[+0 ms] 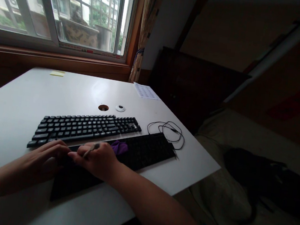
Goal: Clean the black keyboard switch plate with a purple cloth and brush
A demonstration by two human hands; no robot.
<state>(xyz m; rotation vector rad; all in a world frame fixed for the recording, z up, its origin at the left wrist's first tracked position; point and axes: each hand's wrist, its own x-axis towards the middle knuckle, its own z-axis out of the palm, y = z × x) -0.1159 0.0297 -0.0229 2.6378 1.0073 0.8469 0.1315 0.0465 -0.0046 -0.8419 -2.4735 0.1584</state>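
Note:
Black keycaps (83, 128) are set out in keyboard rows on the white table. In front of them lies a long black keyboard base (150, 147), slanted, its left part under my hands. My left hand (49, 155) is at the base's left end, fingers bent downward with their tips partly hidden. Across the base, my right hand (100, 159) is closed, its thumb and fingertips close to my left fingers. A short tan-grey stick-like thing (91, 150) with a dark end shows at its knuckles; its kind is unclear. Beside that hand, a purple cloth (119, 147) rests on the base.
A thin black cable (182, 139) loops at the base's right end. Farther back on the table (68, 90) are a round cable hole (103, 108), its white cover (120, 108), a yellow note (57, 73) and printed paper (146, 91). A dark bag (267, 180) lies to the right.

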